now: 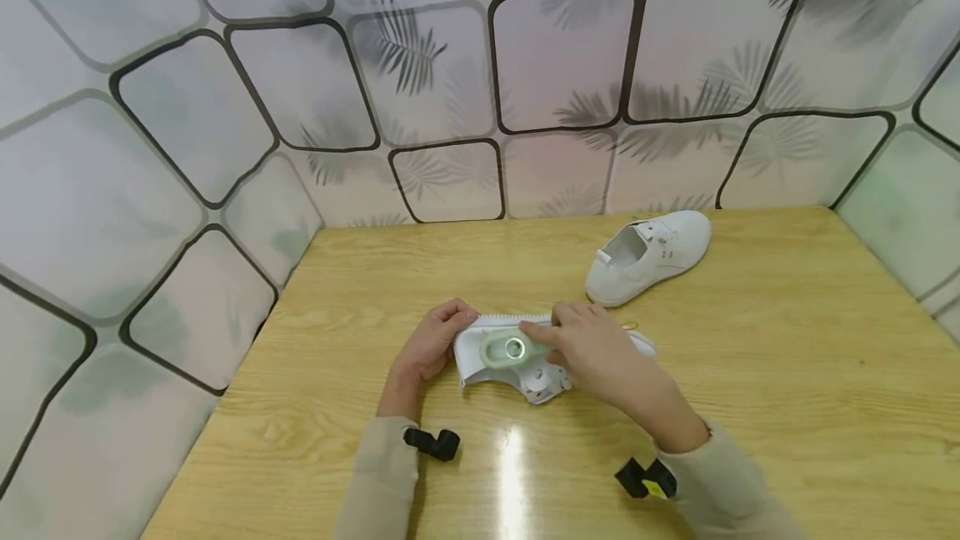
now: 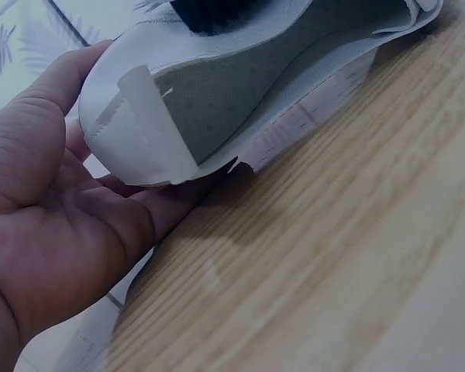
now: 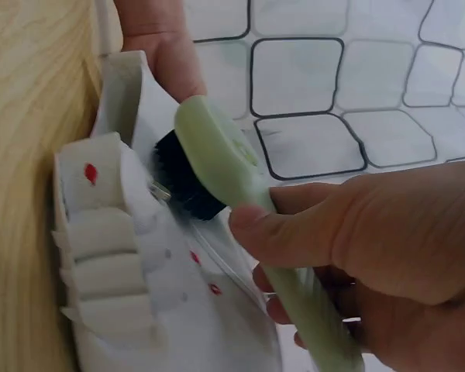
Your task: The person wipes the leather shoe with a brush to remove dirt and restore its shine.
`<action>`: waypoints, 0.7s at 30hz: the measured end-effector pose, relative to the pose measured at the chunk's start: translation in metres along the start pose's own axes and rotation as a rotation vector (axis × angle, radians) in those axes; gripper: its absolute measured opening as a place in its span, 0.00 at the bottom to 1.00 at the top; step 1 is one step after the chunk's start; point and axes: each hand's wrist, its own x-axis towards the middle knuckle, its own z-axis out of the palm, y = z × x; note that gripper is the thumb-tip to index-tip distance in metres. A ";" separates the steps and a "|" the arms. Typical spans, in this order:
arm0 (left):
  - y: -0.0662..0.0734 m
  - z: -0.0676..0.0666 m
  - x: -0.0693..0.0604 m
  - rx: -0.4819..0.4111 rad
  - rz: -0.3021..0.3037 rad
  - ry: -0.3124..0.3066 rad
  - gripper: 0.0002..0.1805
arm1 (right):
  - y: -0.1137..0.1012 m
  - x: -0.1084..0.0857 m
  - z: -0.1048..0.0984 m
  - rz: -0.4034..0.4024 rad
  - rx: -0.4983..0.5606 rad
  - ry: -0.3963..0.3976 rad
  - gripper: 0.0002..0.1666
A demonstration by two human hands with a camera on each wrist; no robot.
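Note:
A white shoe (image 1: 474,350) lies on its side, its opening facing the person. The left hand (image 1: 429,344) grips its heel; in the left wrist view the fingers of that hand (image 2: 70,194) curl around the heel of the shoe (image 2: 124,147). The right hand (image 1: 600,348) holds a pale green brush (image 1: 498,350) against the side of the shoe. Seen from the right wrist, the right hand (image 3: 380,256) wraps around the brush handle, and the dark bristles of the brush (image 3: 217,151) touch the white upper of the shoe (image 3: 178,310) near its opening.
A second white shoe (image 1: 660,252) stands farther back on the wooden table (image 1: 360,273), right of the hands. Patterned panels (image 1: 562,65) rise behind the table and at both sides.

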 end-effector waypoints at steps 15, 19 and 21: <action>0.001 -0.001 0.003 0.000 0.009 0.033 0.11 | 0.007 0.004 0.007 -0.012 0.001 0.048 0.31; 0.001 -0.001 0.003 0.005 0.003 0.035 0.11 | 0.001 0.005 0.009 0.012 -0.010 0.038 0.31; 0.001 0.000 0.003 0.009 0.002 0.036 0.11 | 0.005 -0.001 -0.004 0.046 0.027 -0.011 0.30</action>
